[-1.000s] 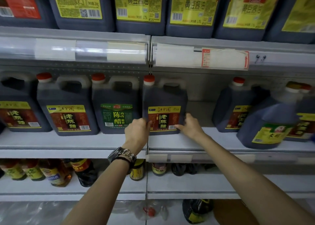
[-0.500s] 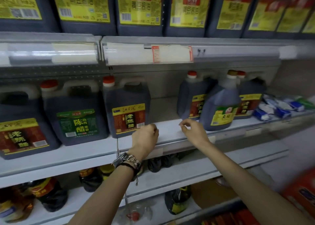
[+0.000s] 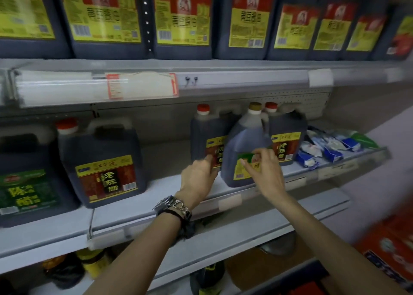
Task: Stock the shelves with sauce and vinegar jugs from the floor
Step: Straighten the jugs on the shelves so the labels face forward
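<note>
The round gold-capped jug stands on the middle shelf, right of centre. The right hand, fingers loosely spread, holds nothing at its label. The left hand perhaps touches its left side, but I cannot tell its grip.

One head-worn wide-angle camera looked forward and slightly down, close to the middle shelf, which ran across the frame from 8 o'clock toward 3 o'clock.

Dim, flat light from above, w/ shadow under each shelf and the lower shelf at 6 o'clock darkest. Soft glare on the price strip at 10 o'clock. Motion blur thruout, worst on the red carton at 4 o'clock & the top-row jugs. Wide-angle bend at the edges.
</note>
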